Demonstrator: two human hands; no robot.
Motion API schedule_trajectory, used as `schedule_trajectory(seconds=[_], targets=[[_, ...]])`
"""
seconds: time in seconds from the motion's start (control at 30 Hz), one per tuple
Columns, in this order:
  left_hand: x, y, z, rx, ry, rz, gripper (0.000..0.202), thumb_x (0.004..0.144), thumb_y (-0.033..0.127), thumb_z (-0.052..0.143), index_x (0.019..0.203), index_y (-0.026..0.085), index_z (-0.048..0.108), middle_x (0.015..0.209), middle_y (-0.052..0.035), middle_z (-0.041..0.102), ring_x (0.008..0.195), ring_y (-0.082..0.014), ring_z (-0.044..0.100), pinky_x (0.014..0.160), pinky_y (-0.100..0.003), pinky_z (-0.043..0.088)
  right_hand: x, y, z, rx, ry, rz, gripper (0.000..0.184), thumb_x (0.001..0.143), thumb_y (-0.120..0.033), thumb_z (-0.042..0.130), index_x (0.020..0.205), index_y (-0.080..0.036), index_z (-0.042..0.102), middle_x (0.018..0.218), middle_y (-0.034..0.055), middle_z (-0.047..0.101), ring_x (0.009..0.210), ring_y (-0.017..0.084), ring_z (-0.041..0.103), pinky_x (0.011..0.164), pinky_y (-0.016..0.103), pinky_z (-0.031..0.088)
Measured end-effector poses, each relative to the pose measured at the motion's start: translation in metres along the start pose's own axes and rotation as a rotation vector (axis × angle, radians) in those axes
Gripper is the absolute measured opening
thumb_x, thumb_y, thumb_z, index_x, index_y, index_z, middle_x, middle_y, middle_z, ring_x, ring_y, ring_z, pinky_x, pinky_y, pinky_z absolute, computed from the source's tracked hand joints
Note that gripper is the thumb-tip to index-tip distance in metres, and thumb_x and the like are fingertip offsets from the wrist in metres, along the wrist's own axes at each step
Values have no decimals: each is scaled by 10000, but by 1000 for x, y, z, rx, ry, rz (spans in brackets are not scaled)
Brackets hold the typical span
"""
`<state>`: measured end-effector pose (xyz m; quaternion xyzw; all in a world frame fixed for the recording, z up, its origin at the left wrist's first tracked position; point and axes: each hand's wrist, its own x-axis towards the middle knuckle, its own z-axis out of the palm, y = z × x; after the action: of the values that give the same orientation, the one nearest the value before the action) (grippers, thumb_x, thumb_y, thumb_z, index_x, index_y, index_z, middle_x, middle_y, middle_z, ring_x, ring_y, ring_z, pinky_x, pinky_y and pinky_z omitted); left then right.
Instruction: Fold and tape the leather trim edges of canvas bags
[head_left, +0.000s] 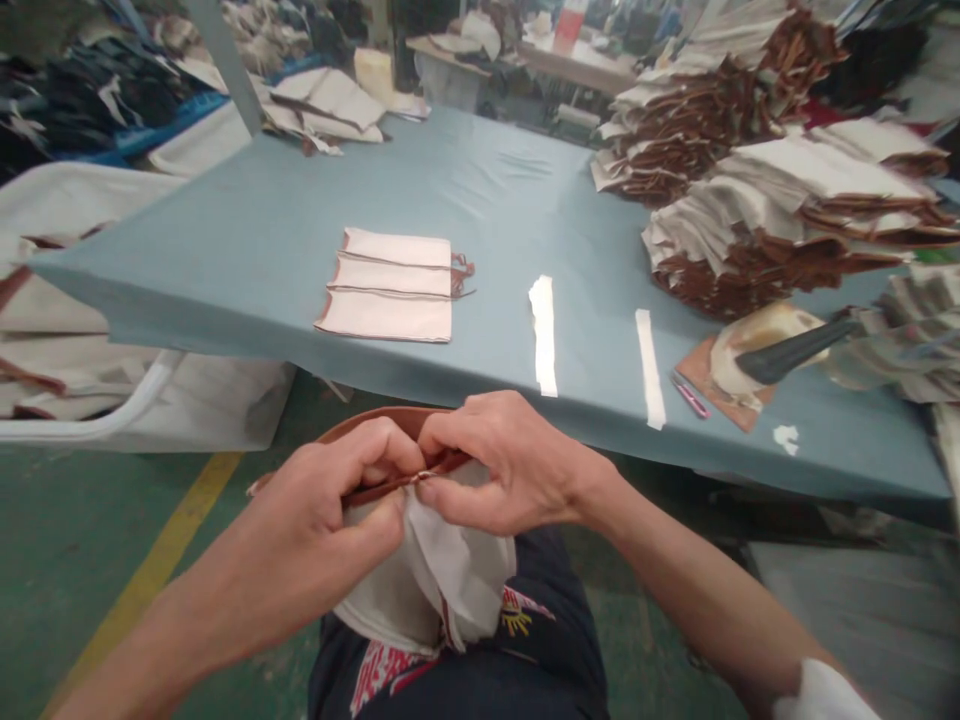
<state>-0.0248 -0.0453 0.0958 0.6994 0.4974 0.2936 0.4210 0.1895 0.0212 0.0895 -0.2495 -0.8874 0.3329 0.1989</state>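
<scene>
Close to my lap, a cream fabric piece with brown edging (465,560) hangs from both hands. My left hand (337,500) pinches its brown edge between thumb and fingers. Beside it, nearly touching, my right hand (495,460) grips the same edge, both thumbs meeting at a seam. What lies under the fingertips is partly hidden. On the table ahead, a flat cream piece with three panels and brown trim (394,287) lies with loose brown threads at its right side.
The blue-covered table (495,200) holds two white strips (546,340), a pink-and-dark small tool (690,396) and an iron-like tool with a dark handle (780,355). Stacked cream and brown pieces (780,210) rise at right. A white bin (142,400) stands left.
</scene>
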Motion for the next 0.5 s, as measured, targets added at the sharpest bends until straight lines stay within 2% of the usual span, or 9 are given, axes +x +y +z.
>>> schedule_trajectory(seconds=[0.07,0.17,0.3,0.43,0.5], targets=[[-1,-3,3,-3,18,2,155,867,162,567,889,260,685,777,51,762,661,-136,711,560,-186,499,-1,0,-1,54,-42,51,196,926,-316,608,769,-225,533,685,-40,559,638,140,501,635,295,302],[2,-6,8,61,89,84,164,896,155,565,914,258,691,769,46,749,648,-133,710,577,-189,521,-3,3,0,163,-38,101,200,899,-286,612,737,-218,517,695,-47,539,647,123,479,637,282,289],[6,-14,14,230,186,297,239,909,111,575,1005,271,725,825,17,776,685,-154,740,655,-225,574,-5,11,5,401,-40,190,198,868,-275,627,713,-211,521,655,-69,462,611,101,402,603,261,283],[9,-33,17,312,177,553,378,880,42,584,1130,300,702,837,-2,812,727,-189,778,676,-269,603,-8,18,12,802,-123,288,232,845,-365,667,726,-206,547,659,-76,420,615,95,355,574,245,295],[9,-44,18,319,149,632,460,865,26,595,1226,300,674,882,-15,825,737,-182,780,694,-275,610,-10,18,15,964,-154,351,240,818,-407,672,752,-201,569,663,-75,442,595,90,355,552,242,293]])
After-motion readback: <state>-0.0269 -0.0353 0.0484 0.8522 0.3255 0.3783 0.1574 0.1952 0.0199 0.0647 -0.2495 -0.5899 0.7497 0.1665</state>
